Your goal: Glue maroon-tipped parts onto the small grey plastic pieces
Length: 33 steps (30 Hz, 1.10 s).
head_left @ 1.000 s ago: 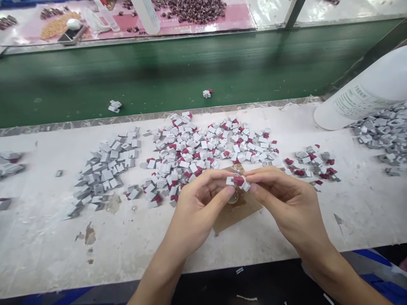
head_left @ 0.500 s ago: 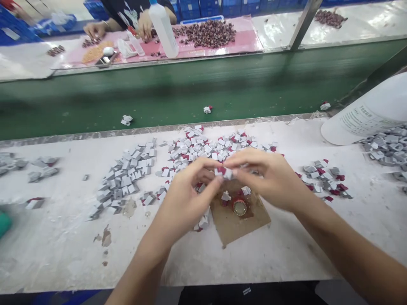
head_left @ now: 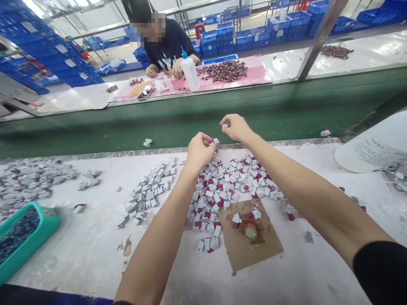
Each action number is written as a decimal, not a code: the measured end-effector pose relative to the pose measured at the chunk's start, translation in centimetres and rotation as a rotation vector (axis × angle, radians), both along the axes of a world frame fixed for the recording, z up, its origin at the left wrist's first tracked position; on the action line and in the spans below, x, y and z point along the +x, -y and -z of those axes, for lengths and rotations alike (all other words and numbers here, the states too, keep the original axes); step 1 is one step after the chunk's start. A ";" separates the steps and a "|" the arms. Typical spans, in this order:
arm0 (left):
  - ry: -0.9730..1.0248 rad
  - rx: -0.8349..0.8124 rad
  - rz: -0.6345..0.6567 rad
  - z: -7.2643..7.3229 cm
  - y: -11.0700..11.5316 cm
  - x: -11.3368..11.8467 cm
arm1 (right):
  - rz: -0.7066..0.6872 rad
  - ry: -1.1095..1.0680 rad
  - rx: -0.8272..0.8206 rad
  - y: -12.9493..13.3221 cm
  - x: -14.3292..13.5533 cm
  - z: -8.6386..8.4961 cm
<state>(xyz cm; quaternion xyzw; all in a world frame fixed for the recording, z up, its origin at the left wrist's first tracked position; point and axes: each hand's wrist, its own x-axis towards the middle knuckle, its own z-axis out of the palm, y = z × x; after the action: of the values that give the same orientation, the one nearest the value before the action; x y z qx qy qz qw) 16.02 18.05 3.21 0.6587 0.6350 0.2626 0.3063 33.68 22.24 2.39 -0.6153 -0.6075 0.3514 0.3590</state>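
My left hand [head_left: 201, 151] is over the far edge of the table, its fingers closed on a small grey-and-maroon plastic piece [head_left: 216, 141]. To its right and a little farther out, my right hand [head_left: 237, 127] is above the green belt [head_left: 273, 114], thumb and fingers pinching a small whitish piece [head_left: 225, 126]. Below both hands spreads a heap of grey-and-maroon pieces [head_left: 219, 186]. Nearer me lies a square of brown cardboard [head_left: 254, 260], bearing a bottle cap [head_left: 250, 231] in a wet reddish-brown patch and two loose pieces beside it.
Plain grey pieces [head_left: 149, 190] lie left of the heap. A teal basket [head_left: 47, 222] of dark parts stands at far left, a white container [head_left: 372, 146] at right. Across the belt a person [head_left: 168, 46] works behind a plastic bottle [head_left: 190, 74] and dark brown parts [head_left: 225, 72].
Both hands have moved forward from above the cardboard to the belt side and separated. Earlier they met around one grey-and-maroon piece. The camera view has tilted upward.
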 end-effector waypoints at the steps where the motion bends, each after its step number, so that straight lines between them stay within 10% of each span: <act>1: -0.016 -0.024 0.009 0.3 -1.0 0.6 | 0.018 -0.058 0.004 1.0 1.2 -0.2; 12: -0.251 -0.071 0.065 0.4 -4.2 4.1 | 0.099 -0.595 -0.046 17.0 5.8 -2.1; 19: -0.296 0.040 0.148 -2.0 5.2 -2.6 | 0.261 -0.664 -0.161 24.8 5.2 -2.2; 24: -0.411 0.127 -0.007 -0.8 12.3 -9.8 | 0.250 -0.467 -0.235 30.7 4.7 -0.9; 33: -0.599 0.128 -0.248 2.1 14.7 -14.3 | 0.120 -0.252 -0.193 34.7 5.2 2.5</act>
<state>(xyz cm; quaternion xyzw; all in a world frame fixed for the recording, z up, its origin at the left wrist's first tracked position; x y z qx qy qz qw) 1.74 3.33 1.09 0.6422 0.7545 0.1320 0.0294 38.84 -12.45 -0.07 -0.6330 -0.4833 0.4606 0.3920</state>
